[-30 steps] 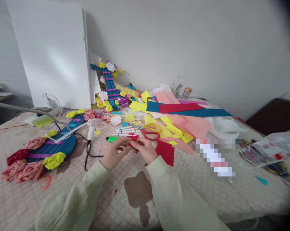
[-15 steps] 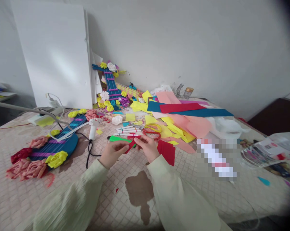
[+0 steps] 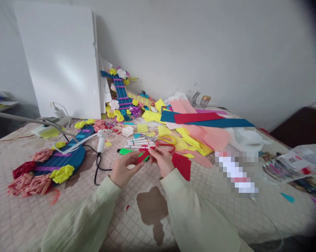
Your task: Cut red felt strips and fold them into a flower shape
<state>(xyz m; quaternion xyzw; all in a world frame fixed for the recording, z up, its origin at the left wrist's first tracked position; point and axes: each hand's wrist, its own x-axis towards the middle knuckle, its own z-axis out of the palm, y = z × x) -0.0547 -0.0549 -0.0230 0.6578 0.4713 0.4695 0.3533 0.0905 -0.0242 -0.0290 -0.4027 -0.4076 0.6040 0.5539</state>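
Above the middle of the table, a small strip of red crepe paper (image 3: 144, 156) stretches between my two hands. My right hand (image 3: 163, 162) pinches its upper end. At the lower end is my left hand (image 3: 123, 169), its fingers curled behind the paper and the thumb a little apart in front. Just beyond the hands lie a bright green tool (image 3: 126, 151), partly hidden, and several white markers (image 3: 139, 141). Folded red crepe paper (image 3: 182, 166) rests to the right of my right hand, near scissors (image 3: 166, 143) with red and yellow handles.
At left stand a white glue gun (image 3: 101, 141) with a black cord and a blue paper guitar (image 3: 74, 154) with crepe flowers. A second decorated guitar (image 3: 120, 91) leans behind. Colored crepe sheets (image 3: 207, 134) pile up at back right, near a plastic bottle (image 3: 296, 162).
My left hand has moved slightly right, and its thumb has come away from its fingers. The right hand stays almost in place, still pinching the red strip.
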